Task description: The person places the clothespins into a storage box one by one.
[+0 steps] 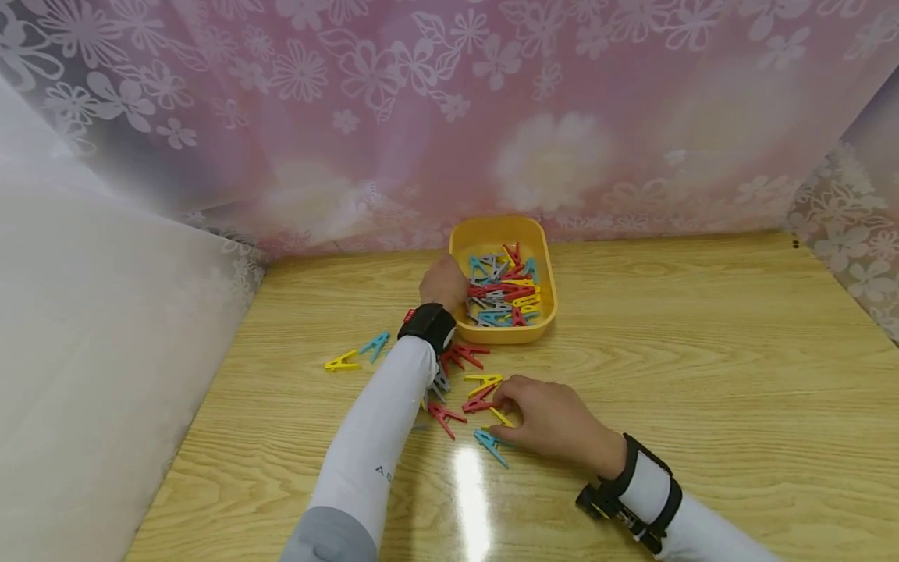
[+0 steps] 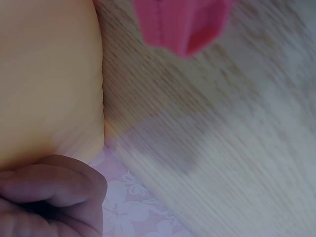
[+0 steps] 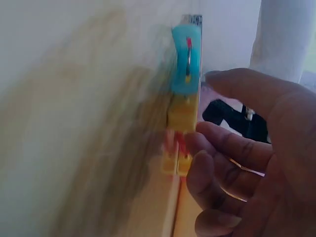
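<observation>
The left hand [image 1: 445, 282] is at the left rim of a yellow plastic basket [image 1: 502, 336]. Its fingers [image 2: 59, 185] look curled in the left wrist view, but whatever they may hold is hidden. Inside the basket lies a pile of red, blue, yellow and grey clothespins [image 1: 499, 293]. The right hand [image 1: 555, 414] hovers low over the table, thumb and fingers parted around a yellow clothespin [image 1: 502, 417]. Right beside that hand lie a blue clothespin [image 1: 490, 446] and a red clothespin [image 1: 479, 400]. Blue and yellow clothespins also show ahead of the fingertips in the right wrist view.
Several loose clothespins lie below the basket, including a red one [image 1: 445, 417] and a grey one [image 1: 439, 384], partly behind the left forearm. Farther left are a yellow clothespin [image 1: 342, 361] and a blue clothespin [image 1: 375, 345]. A pink floral curtain [image 1: 393, 156] hangs behind the wooden table [image 1: 702, 351].
</observation>
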The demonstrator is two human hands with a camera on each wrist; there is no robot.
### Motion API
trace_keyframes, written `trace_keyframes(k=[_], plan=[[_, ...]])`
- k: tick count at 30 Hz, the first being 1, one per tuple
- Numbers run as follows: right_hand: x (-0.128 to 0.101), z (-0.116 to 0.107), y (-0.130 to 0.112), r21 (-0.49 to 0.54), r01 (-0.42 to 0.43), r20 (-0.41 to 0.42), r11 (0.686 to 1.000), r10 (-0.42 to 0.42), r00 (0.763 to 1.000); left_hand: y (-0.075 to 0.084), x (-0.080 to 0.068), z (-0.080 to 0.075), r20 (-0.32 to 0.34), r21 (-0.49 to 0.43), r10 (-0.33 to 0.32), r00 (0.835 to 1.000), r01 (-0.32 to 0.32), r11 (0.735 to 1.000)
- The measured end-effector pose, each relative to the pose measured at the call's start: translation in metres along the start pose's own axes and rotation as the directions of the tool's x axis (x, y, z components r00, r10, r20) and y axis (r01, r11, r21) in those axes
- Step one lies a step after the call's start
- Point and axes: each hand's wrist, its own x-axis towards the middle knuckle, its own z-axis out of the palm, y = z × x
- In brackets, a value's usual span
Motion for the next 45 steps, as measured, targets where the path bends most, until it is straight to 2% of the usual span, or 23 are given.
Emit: trace_keyframes(k=[6, 14, 21, 28, 33, 36, 40, 45], plan=[[0.001, 0.003, -0.004, -0.049, 0.015, 0.015, 0.999, -0.014, 1.0, 0.0, 0.0, -0.001, -0.002, -0.003, 0.007, 1.0, -0.007, 1.0], [0.004, 0.001, -0.006, -0.064, 0.034, 0.029, 0.997, -0.032, 0.999, 0.0, -0.001, 0.0, 0.005, 0.0, -0.003, 1.0, 0.003, 1.0], [0.004, 0.0, -0.009, -0.077, 0.02, 0.061, 0.997, -0.015, 0.998, -0.001, 0.0, 0.0, 0.002, 0.006, 0.003, 1.0, -0.003, 1.0], [0.005, 0.004, -0.013, -0.118, 0.018, 0.025, 0.993, -0.015, 1.0, -0.001, -0.002, -0.001, -0.017, -0.021, 0.007, 1.0, -0.008, 1.0], [0.002, -0.004, -0.01, -0.074, -0.038, 0.009, 0.997, 0.038, 0.999, -0.001, -0.004, 0.0, -0.016, -0.028, 0.008, 1.0, -0.009, 1.0], [0.0, -0.014, -0.004, -0.041, -0.069, -0.025, 0.997, 0.068, 0.997, -0.001, -0.004, 0.0, -0.016, -0.024, 0.002, 1.0, -0.003, 1.0], [-0.001, -0.03, 0.006, -0.021, -0.086, -0.11, 0.996, 0.083, 0.99, 0.0, -0.004, -0.001, -0.009, -0.012, -0.003, 1.0, 0.003, 1.0], [0.0, -0.053, 0.018, 0.032, -0.079, -0.253, 0.996, 0.084, 0.964, 0.001, -0.004, -0.001, -0.003, 0.029, 0.004, 1.0, -0.004, 1.0]])
